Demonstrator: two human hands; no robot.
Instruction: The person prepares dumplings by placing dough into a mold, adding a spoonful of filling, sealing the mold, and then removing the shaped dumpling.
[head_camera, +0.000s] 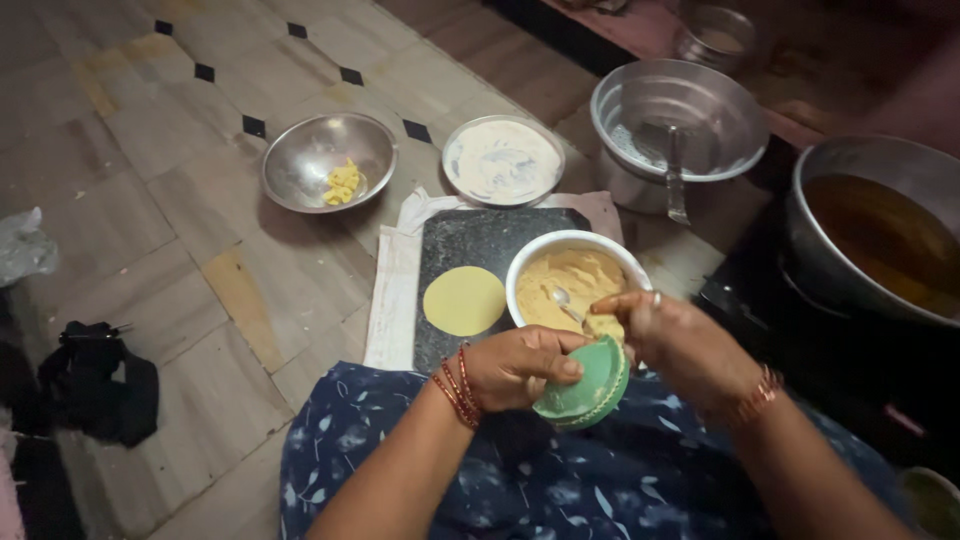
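My left hand (515, 365) grips the green mould (585, 385), right fingers (625, 305) pinch filling into it; one dough disc (464, 300) waits unfilled.

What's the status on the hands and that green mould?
Left hand grips green mould. Right hand pressing filling into it. White bowl just behind, nothing blocking.

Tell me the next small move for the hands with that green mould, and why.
Probably press the filling down into the green mould. The left hand cups it, the right hand has its fingertips at the mould's top edge with filling, beside the white bowl of mixture.
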